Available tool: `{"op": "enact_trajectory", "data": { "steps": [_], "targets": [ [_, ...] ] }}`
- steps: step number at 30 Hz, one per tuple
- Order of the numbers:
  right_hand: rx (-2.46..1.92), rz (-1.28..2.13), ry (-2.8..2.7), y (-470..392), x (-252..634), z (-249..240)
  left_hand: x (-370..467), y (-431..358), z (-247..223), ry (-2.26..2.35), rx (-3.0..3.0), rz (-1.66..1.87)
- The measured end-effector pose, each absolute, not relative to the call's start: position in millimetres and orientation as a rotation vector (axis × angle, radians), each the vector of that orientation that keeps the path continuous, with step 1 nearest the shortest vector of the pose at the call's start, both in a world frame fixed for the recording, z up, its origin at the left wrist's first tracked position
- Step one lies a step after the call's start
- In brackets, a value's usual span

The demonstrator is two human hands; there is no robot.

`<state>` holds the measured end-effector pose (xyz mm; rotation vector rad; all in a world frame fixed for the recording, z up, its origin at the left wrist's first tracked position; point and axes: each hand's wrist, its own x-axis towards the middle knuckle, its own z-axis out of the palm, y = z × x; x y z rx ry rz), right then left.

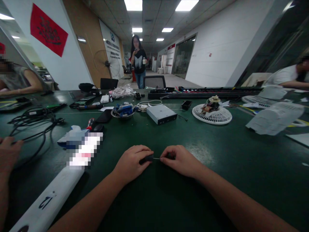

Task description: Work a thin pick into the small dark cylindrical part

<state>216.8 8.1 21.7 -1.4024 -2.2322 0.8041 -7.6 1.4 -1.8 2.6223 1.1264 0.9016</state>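
Over the near middle of the green table [154, 193], my left hand [132, 162] is closed round a small dark cylindrical object [149, 158]. Facing it, my right hand [177, 159] is pinched, its thumb and index fingertips together at the end of a thin light rod [156, 158]. The rod spans the short gap between the dark object and my right fingertips. Something dark shows inside the curl of my right fingers, too hidden to name.
A grey box-shaped drive [161, 114], a metal bowl [123, 116] with blue items and a white fan grille [212, 116] lie beyond my hands. Left are a long white object [51, 196], black cables [36, 119] and another person's hand [9, 154]. A person [139, 61] stands beyond the table.
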Motion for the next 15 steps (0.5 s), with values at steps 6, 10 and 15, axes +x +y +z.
{"op": "enact_trajectory", "data": {
  "steps": [6, 10, 15],
  "targets": [
    [-1.363, 0.81, -2.247, 6.7, 213.8, 20.5, -5.0, 0.6, -1.1, 1.072, 2.64, 0.899],
    [-1.486, 0.523, -2.253, 5.2, 211.1, 18.9, -5.1, 0.8, -0.7, 1.081, 2.645, 0.872],
    [-1.644, 0.465, -2.251, 4.0, 213.9, 25.0, -6.5, 2.9, -2.0, 1.156, 2.573, 0.929]
  ]
}}
